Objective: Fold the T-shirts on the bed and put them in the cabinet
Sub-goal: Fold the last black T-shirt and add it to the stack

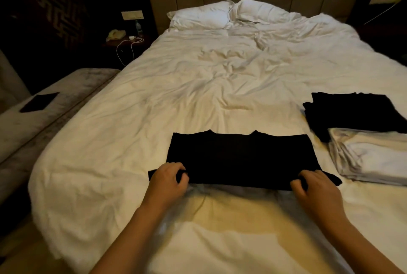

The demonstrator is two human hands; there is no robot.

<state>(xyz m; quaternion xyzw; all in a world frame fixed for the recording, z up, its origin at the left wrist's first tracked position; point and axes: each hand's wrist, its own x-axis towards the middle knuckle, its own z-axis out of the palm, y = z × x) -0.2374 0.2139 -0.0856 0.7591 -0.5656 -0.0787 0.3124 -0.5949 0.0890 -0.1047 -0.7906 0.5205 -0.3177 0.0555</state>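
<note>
On the far left, off the bed [110,119], a bench [55,106] runs along its left side with a flat dark thing [39,102] on it. It may be a phone or a mat; the room is too dim to tell.

The black shirt [237,159] lies flat near the bed's foot edge, about in the middle. Its long side runs left to right, and its neck points away toward the pillows [220,14]. It already looks partly folded into a wide band.

The left hand [168,180] grips the near left corner of the shirt, fingers curled round the cloth. The right hand [315,187] grips the near right corner the same way. Both hands are on the near edge, one at each end, so neither one is closer. The rest of the shirt lies just past the hands, farther up the bed.

So the next fold most likely goes away from the person, lifting the near edge up and over toward the neck. Both corners should rise together, or the band will twist.

To the right, near the bed's right edge, a black pile [352,115] and a white pile [370,159] sit touching, the white one closer to the foot. They look folded already. No cabinet is in view.
</note>
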